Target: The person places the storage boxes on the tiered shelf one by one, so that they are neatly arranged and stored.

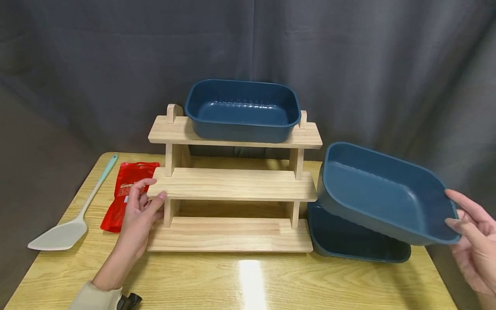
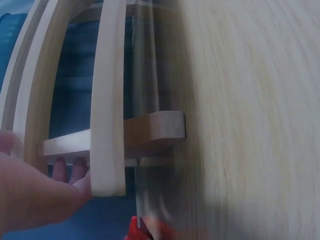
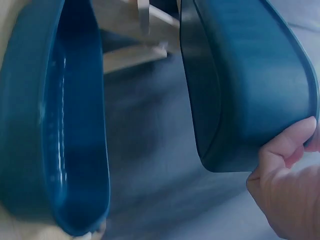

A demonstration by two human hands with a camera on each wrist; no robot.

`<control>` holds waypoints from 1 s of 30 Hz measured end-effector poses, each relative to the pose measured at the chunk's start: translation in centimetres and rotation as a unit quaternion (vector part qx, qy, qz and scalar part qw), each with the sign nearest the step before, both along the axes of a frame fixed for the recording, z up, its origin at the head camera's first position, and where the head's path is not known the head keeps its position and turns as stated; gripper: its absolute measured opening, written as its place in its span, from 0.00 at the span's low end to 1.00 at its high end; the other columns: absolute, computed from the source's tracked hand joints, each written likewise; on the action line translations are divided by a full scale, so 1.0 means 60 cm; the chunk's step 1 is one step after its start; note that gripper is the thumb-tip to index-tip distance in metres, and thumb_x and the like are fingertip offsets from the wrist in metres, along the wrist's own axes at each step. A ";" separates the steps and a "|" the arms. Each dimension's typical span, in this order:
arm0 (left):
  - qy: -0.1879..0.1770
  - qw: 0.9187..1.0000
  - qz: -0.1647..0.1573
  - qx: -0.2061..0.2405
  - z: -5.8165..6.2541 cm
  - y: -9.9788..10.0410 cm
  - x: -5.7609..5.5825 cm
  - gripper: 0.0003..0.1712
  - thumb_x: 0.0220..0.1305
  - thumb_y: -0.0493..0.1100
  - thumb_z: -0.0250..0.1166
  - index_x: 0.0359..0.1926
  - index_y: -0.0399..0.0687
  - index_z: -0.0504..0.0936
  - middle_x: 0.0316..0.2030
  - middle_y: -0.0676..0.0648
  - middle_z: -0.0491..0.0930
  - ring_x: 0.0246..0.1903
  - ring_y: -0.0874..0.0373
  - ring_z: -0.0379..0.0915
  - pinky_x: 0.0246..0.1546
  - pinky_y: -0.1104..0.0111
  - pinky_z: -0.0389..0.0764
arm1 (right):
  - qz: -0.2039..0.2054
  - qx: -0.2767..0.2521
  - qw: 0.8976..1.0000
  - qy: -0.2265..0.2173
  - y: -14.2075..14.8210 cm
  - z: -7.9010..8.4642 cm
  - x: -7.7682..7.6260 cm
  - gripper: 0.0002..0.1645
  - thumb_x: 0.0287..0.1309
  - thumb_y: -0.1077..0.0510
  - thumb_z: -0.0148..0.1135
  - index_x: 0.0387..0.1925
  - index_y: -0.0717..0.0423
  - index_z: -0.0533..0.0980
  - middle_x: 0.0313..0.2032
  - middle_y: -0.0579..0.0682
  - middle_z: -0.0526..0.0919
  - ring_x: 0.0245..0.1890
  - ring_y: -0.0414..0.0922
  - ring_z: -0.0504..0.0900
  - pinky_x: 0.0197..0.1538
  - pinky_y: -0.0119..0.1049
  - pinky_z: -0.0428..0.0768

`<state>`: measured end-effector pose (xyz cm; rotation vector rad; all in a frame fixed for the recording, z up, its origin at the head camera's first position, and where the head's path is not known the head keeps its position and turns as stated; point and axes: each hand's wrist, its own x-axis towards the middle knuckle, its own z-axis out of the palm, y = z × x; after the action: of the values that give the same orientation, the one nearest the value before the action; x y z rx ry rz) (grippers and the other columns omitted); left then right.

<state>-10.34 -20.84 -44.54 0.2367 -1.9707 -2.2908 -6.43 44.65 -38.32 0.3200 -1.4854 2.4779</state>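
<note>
A three-tier wooden stepped shelf (image 1: 232, 185) stands on the table. My left hand (image 1: 141, 215) grips the left end of its middle tier, thumb at the front edge; in the left wrist view, fingers of the left hand (image 2: 45, 192) reach beside the side support. With thumb and fingers, my right hand (image 1: 474, 237) pinches the right rim of a blue plastic bin (image 1: 379, 189), held tilted beside the shelf. Below it, partly hidden, another blue bin (image 1: 360, 234) sits on the table. A third blue bin (image 1: 242, 114) rests on the top tier.
Left of the shelf lies a red pouch (image 1: 120, 206), partly behind the left hand. Farther left, a spatula (image 1: 73, 230) with a mint handle end lies on the tabletop (image 1: 193, 280). A dark grey curtain (image 1: 348, 64) hangs close behind the table.
</note>
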 end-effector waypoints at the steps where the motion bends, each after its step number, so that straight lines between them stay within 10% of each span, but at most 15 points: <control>1: 0.000 1.000 0.001 0.001 0.000 0.001 0.000 0.28 0.80 0.44 0.69 0.71 0.61 0.67 0.61 0.45 0.73 0.58 0.51 0.73 0.50 0.68 0.85 | 0.002 -0.005 1.000 -0.004 -0.007 0.004 0.001 0.40 0.71 0.85 0.27 0.76 0.71 0.69 0.37 0.59 0.85 0.34 0.49 0.92 0.38 0.35 0.89; 13: -0.007 1.000 0.006 -0.011 0.002 -0.005 0.002 0.28 0.80 0.45 0.69 0.71 0.63 0.66 0.61 0.46 0.73 0.58 0.52 0.73 0.49 0.69 0.85 | 0.036 0.044 0.996 -0.073 -0.106 0.029 -0.004 0.38 0.74 0.84 0.40 0.78 0.62 0.68 0.40 0.54 0.82 0.34 0.44 0.88 0.41 0.34 0.89; 19: -0.008 1.000 0.004 -0.004 0.000 -0.002 0.000 0.27 0.80 0.44 0.68 0.70 0.63 0.66 0.59 0.46 0.74 0.56 0.53 0.74 0.47 0.69 0.85 | 0.040 0.077 0.992 -0.091 -0.154 0.037 -0.007 0.38 0.75 0.83 0.44 0.79 0.59 0.69 0.38 0.48 0.77 0.22 0.38 0.73 0.22 0.21 0.75; 30: -0.002 1.000 0.007 -0.002 -0.002 0.002 0.000 0.27 0.79 0.44 0.69 0.70 0.62 0.67 0.58 0.47 0.75 0.54 0.55 0.76 0.47 0.69 0.85 | 0.002 0.160 0.981 -0.109 -0.257 0.048 -0.010 0.37 0.73 0.80 0.53 0.76 0.53 0.73 0.34 0.45 0.76 0.17 0.36 0.72 0.17 0.20 0.69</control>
<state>-10.36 -20.73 -44.68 0.2535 -1.9680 -2.2788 -7.06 29.23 -35.41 0.1057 -1.9803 2.3326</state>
